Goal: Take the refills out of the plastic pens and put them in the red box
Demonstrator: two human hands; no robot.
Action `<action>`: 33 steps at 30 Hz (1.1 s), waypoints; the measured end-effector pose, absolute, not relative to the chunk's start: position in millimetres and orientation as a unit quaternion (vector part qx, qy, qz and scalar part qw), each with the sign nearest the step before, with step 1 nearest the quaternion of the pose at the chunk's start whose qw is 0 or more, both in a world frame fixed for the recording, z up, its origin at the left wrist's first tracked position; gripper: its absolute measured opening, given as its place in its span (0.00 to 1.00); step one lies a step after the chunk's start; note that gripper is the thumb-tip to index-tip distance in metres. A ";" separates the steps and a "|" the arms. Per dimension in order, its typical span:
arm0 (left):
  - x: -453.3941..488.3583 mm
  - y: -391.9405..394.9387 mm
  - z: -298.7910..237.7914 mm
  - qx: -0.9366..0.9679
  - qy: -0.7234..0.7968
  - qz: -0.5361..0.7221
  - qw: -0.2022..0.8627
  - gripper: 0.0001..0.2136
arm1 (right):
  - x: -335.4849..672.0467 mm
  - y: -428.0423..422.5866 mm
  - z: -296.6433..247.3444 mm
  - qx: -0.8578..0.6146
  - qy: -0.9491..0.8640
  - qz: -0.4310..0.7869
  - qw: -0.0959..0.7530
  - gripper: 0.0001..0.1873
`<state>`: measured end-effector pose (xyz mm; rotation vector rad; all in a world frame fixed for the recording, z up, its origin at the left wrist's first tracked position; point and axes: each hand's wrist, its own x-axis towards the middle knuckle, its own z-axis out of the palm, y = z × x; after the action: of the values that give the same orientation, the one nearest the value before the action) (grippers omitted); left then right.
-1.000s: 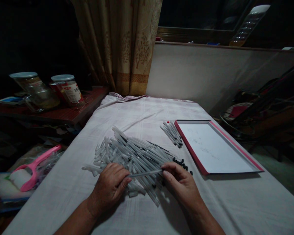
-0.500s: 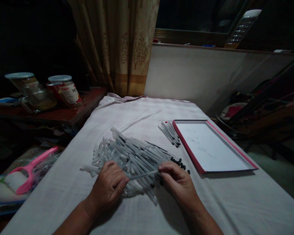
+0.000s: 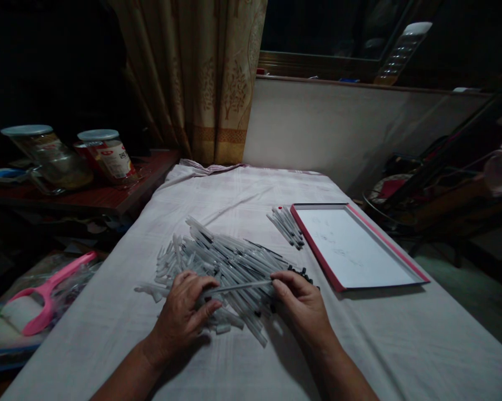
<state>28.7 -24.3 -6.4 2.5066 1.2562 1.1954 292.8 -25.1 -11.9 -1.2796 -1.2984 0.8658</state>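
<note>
Pinched between the thumb and fingers of my right hand (image 3: 299, 301) is one end of a thin translucent pen barrel (image 3: 245, 285). It reaches leftward over a heap of similar pen parts (image 3: 226, 250). My left hand (image 3: 188, 306) is at the barrel's other end, thumb and index finger parted around it; whether it touches is unclear. Small black plugs (image 3: 303, 273) lie behind my right fingers, partly hidden. A few short clear pieces (image 3: 222, 328) rest under my left thumb. Beyond the heap is a neat row of pens (image 3: 285, 227) with dark ends.
A shallow red-edged box lid (image 3: 318, 248) with a white inside lies right of the pens on the checked cloth (image 3: 121, 334). At left, a side table (image 3: 126, 192) carries jars (image 3: 107, 159). A pink-handled tool (image 3: 46, 292) sits below it. A curtain (image 3: 217, 83) hangs behind.
My left thumb and fingers have opened away from the barrel, which they were closed around. My right hand keeps its pinch. The whole view has shifted slightly.
</note>
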 end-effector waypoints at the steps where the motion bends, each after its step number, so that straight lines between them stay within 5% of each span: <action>1: 29.1 -24.2 -5.6 0.823 0.407 0.393 0.038 0.08 | 291.7 -25.1 -12.0 -0.541 -0.536 0.371 0.531 0.10; 10: 20.9 -17.3 -0.9 0.803 0.432 0.410 -0.040 0.10 | 315.3 -7.1 -2.3 -0.570 -0.528 0.313 0.547 0.12; 20: 18.7 -14.3 -10.3 0.785 0.457 0.417 -0.031 0.09 | 353.2 51.6 -23.4 -0.702 -0.654 0.040 0.281 0.10; 29: 14.9 -13.5 -13.3 0.784 0.462 0.413 -0.026 0.07 | 360.4 45.6 -21.7 -0.715 -0.642 0.032 0.276 0.10; 33: 14.6 -14.4 -13.6 0.777 0.472 0.417 -0.014 0.09 | 345.1 34.2 -0.4 -0.668 -0.647 0.090 0.357 0.14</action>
<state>14.6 -14.4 -13.6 2.4623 1.4962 1.3226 345.1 34.2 -0.4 -1.7239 -1.6688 0.2332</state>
